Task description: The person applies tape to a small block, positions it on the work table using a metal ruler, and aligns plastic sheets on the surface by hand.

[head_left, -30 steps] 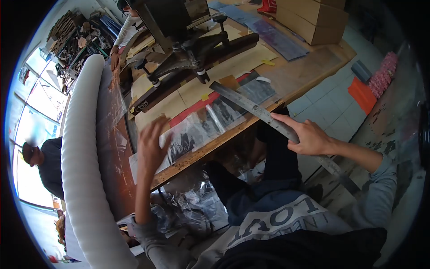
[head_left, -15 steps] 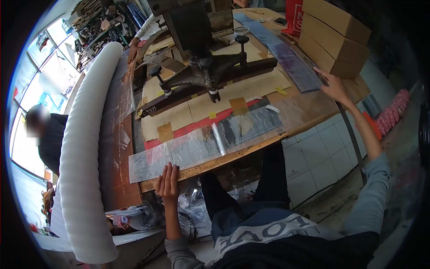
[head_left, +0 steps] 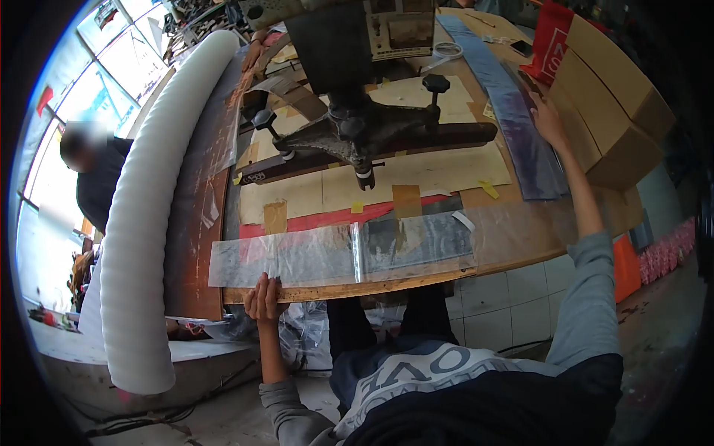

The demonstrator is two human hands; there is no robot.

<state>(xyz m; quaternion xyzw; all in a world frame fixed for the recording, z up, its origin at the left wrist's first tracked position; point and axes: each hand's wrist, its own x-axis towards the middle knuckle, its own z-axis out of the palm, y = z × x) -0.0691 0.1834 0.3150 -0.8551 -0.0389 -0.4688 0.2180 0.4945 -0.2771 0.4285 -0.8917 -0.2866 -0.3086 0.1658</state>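
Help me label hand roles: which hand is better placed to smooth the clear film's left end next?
Likely the left hand, at the table's edge beside that end of the clear film. The right hand is farther off, near the cardboard boxes.

At 12 o'clock the picture's top edge cuts off the machine (head_left: 331, 59); at 11, a co-worker's hand (head_left: 253, 53) shows, its owner mostly out of sight. The roll (head_left: 152, 208) partly hides a person (head_left: 103, 182) with a blurred face towards 9:30. Near 2, whatever lies under the right hand (head_left: 547, 119) is indistinct.
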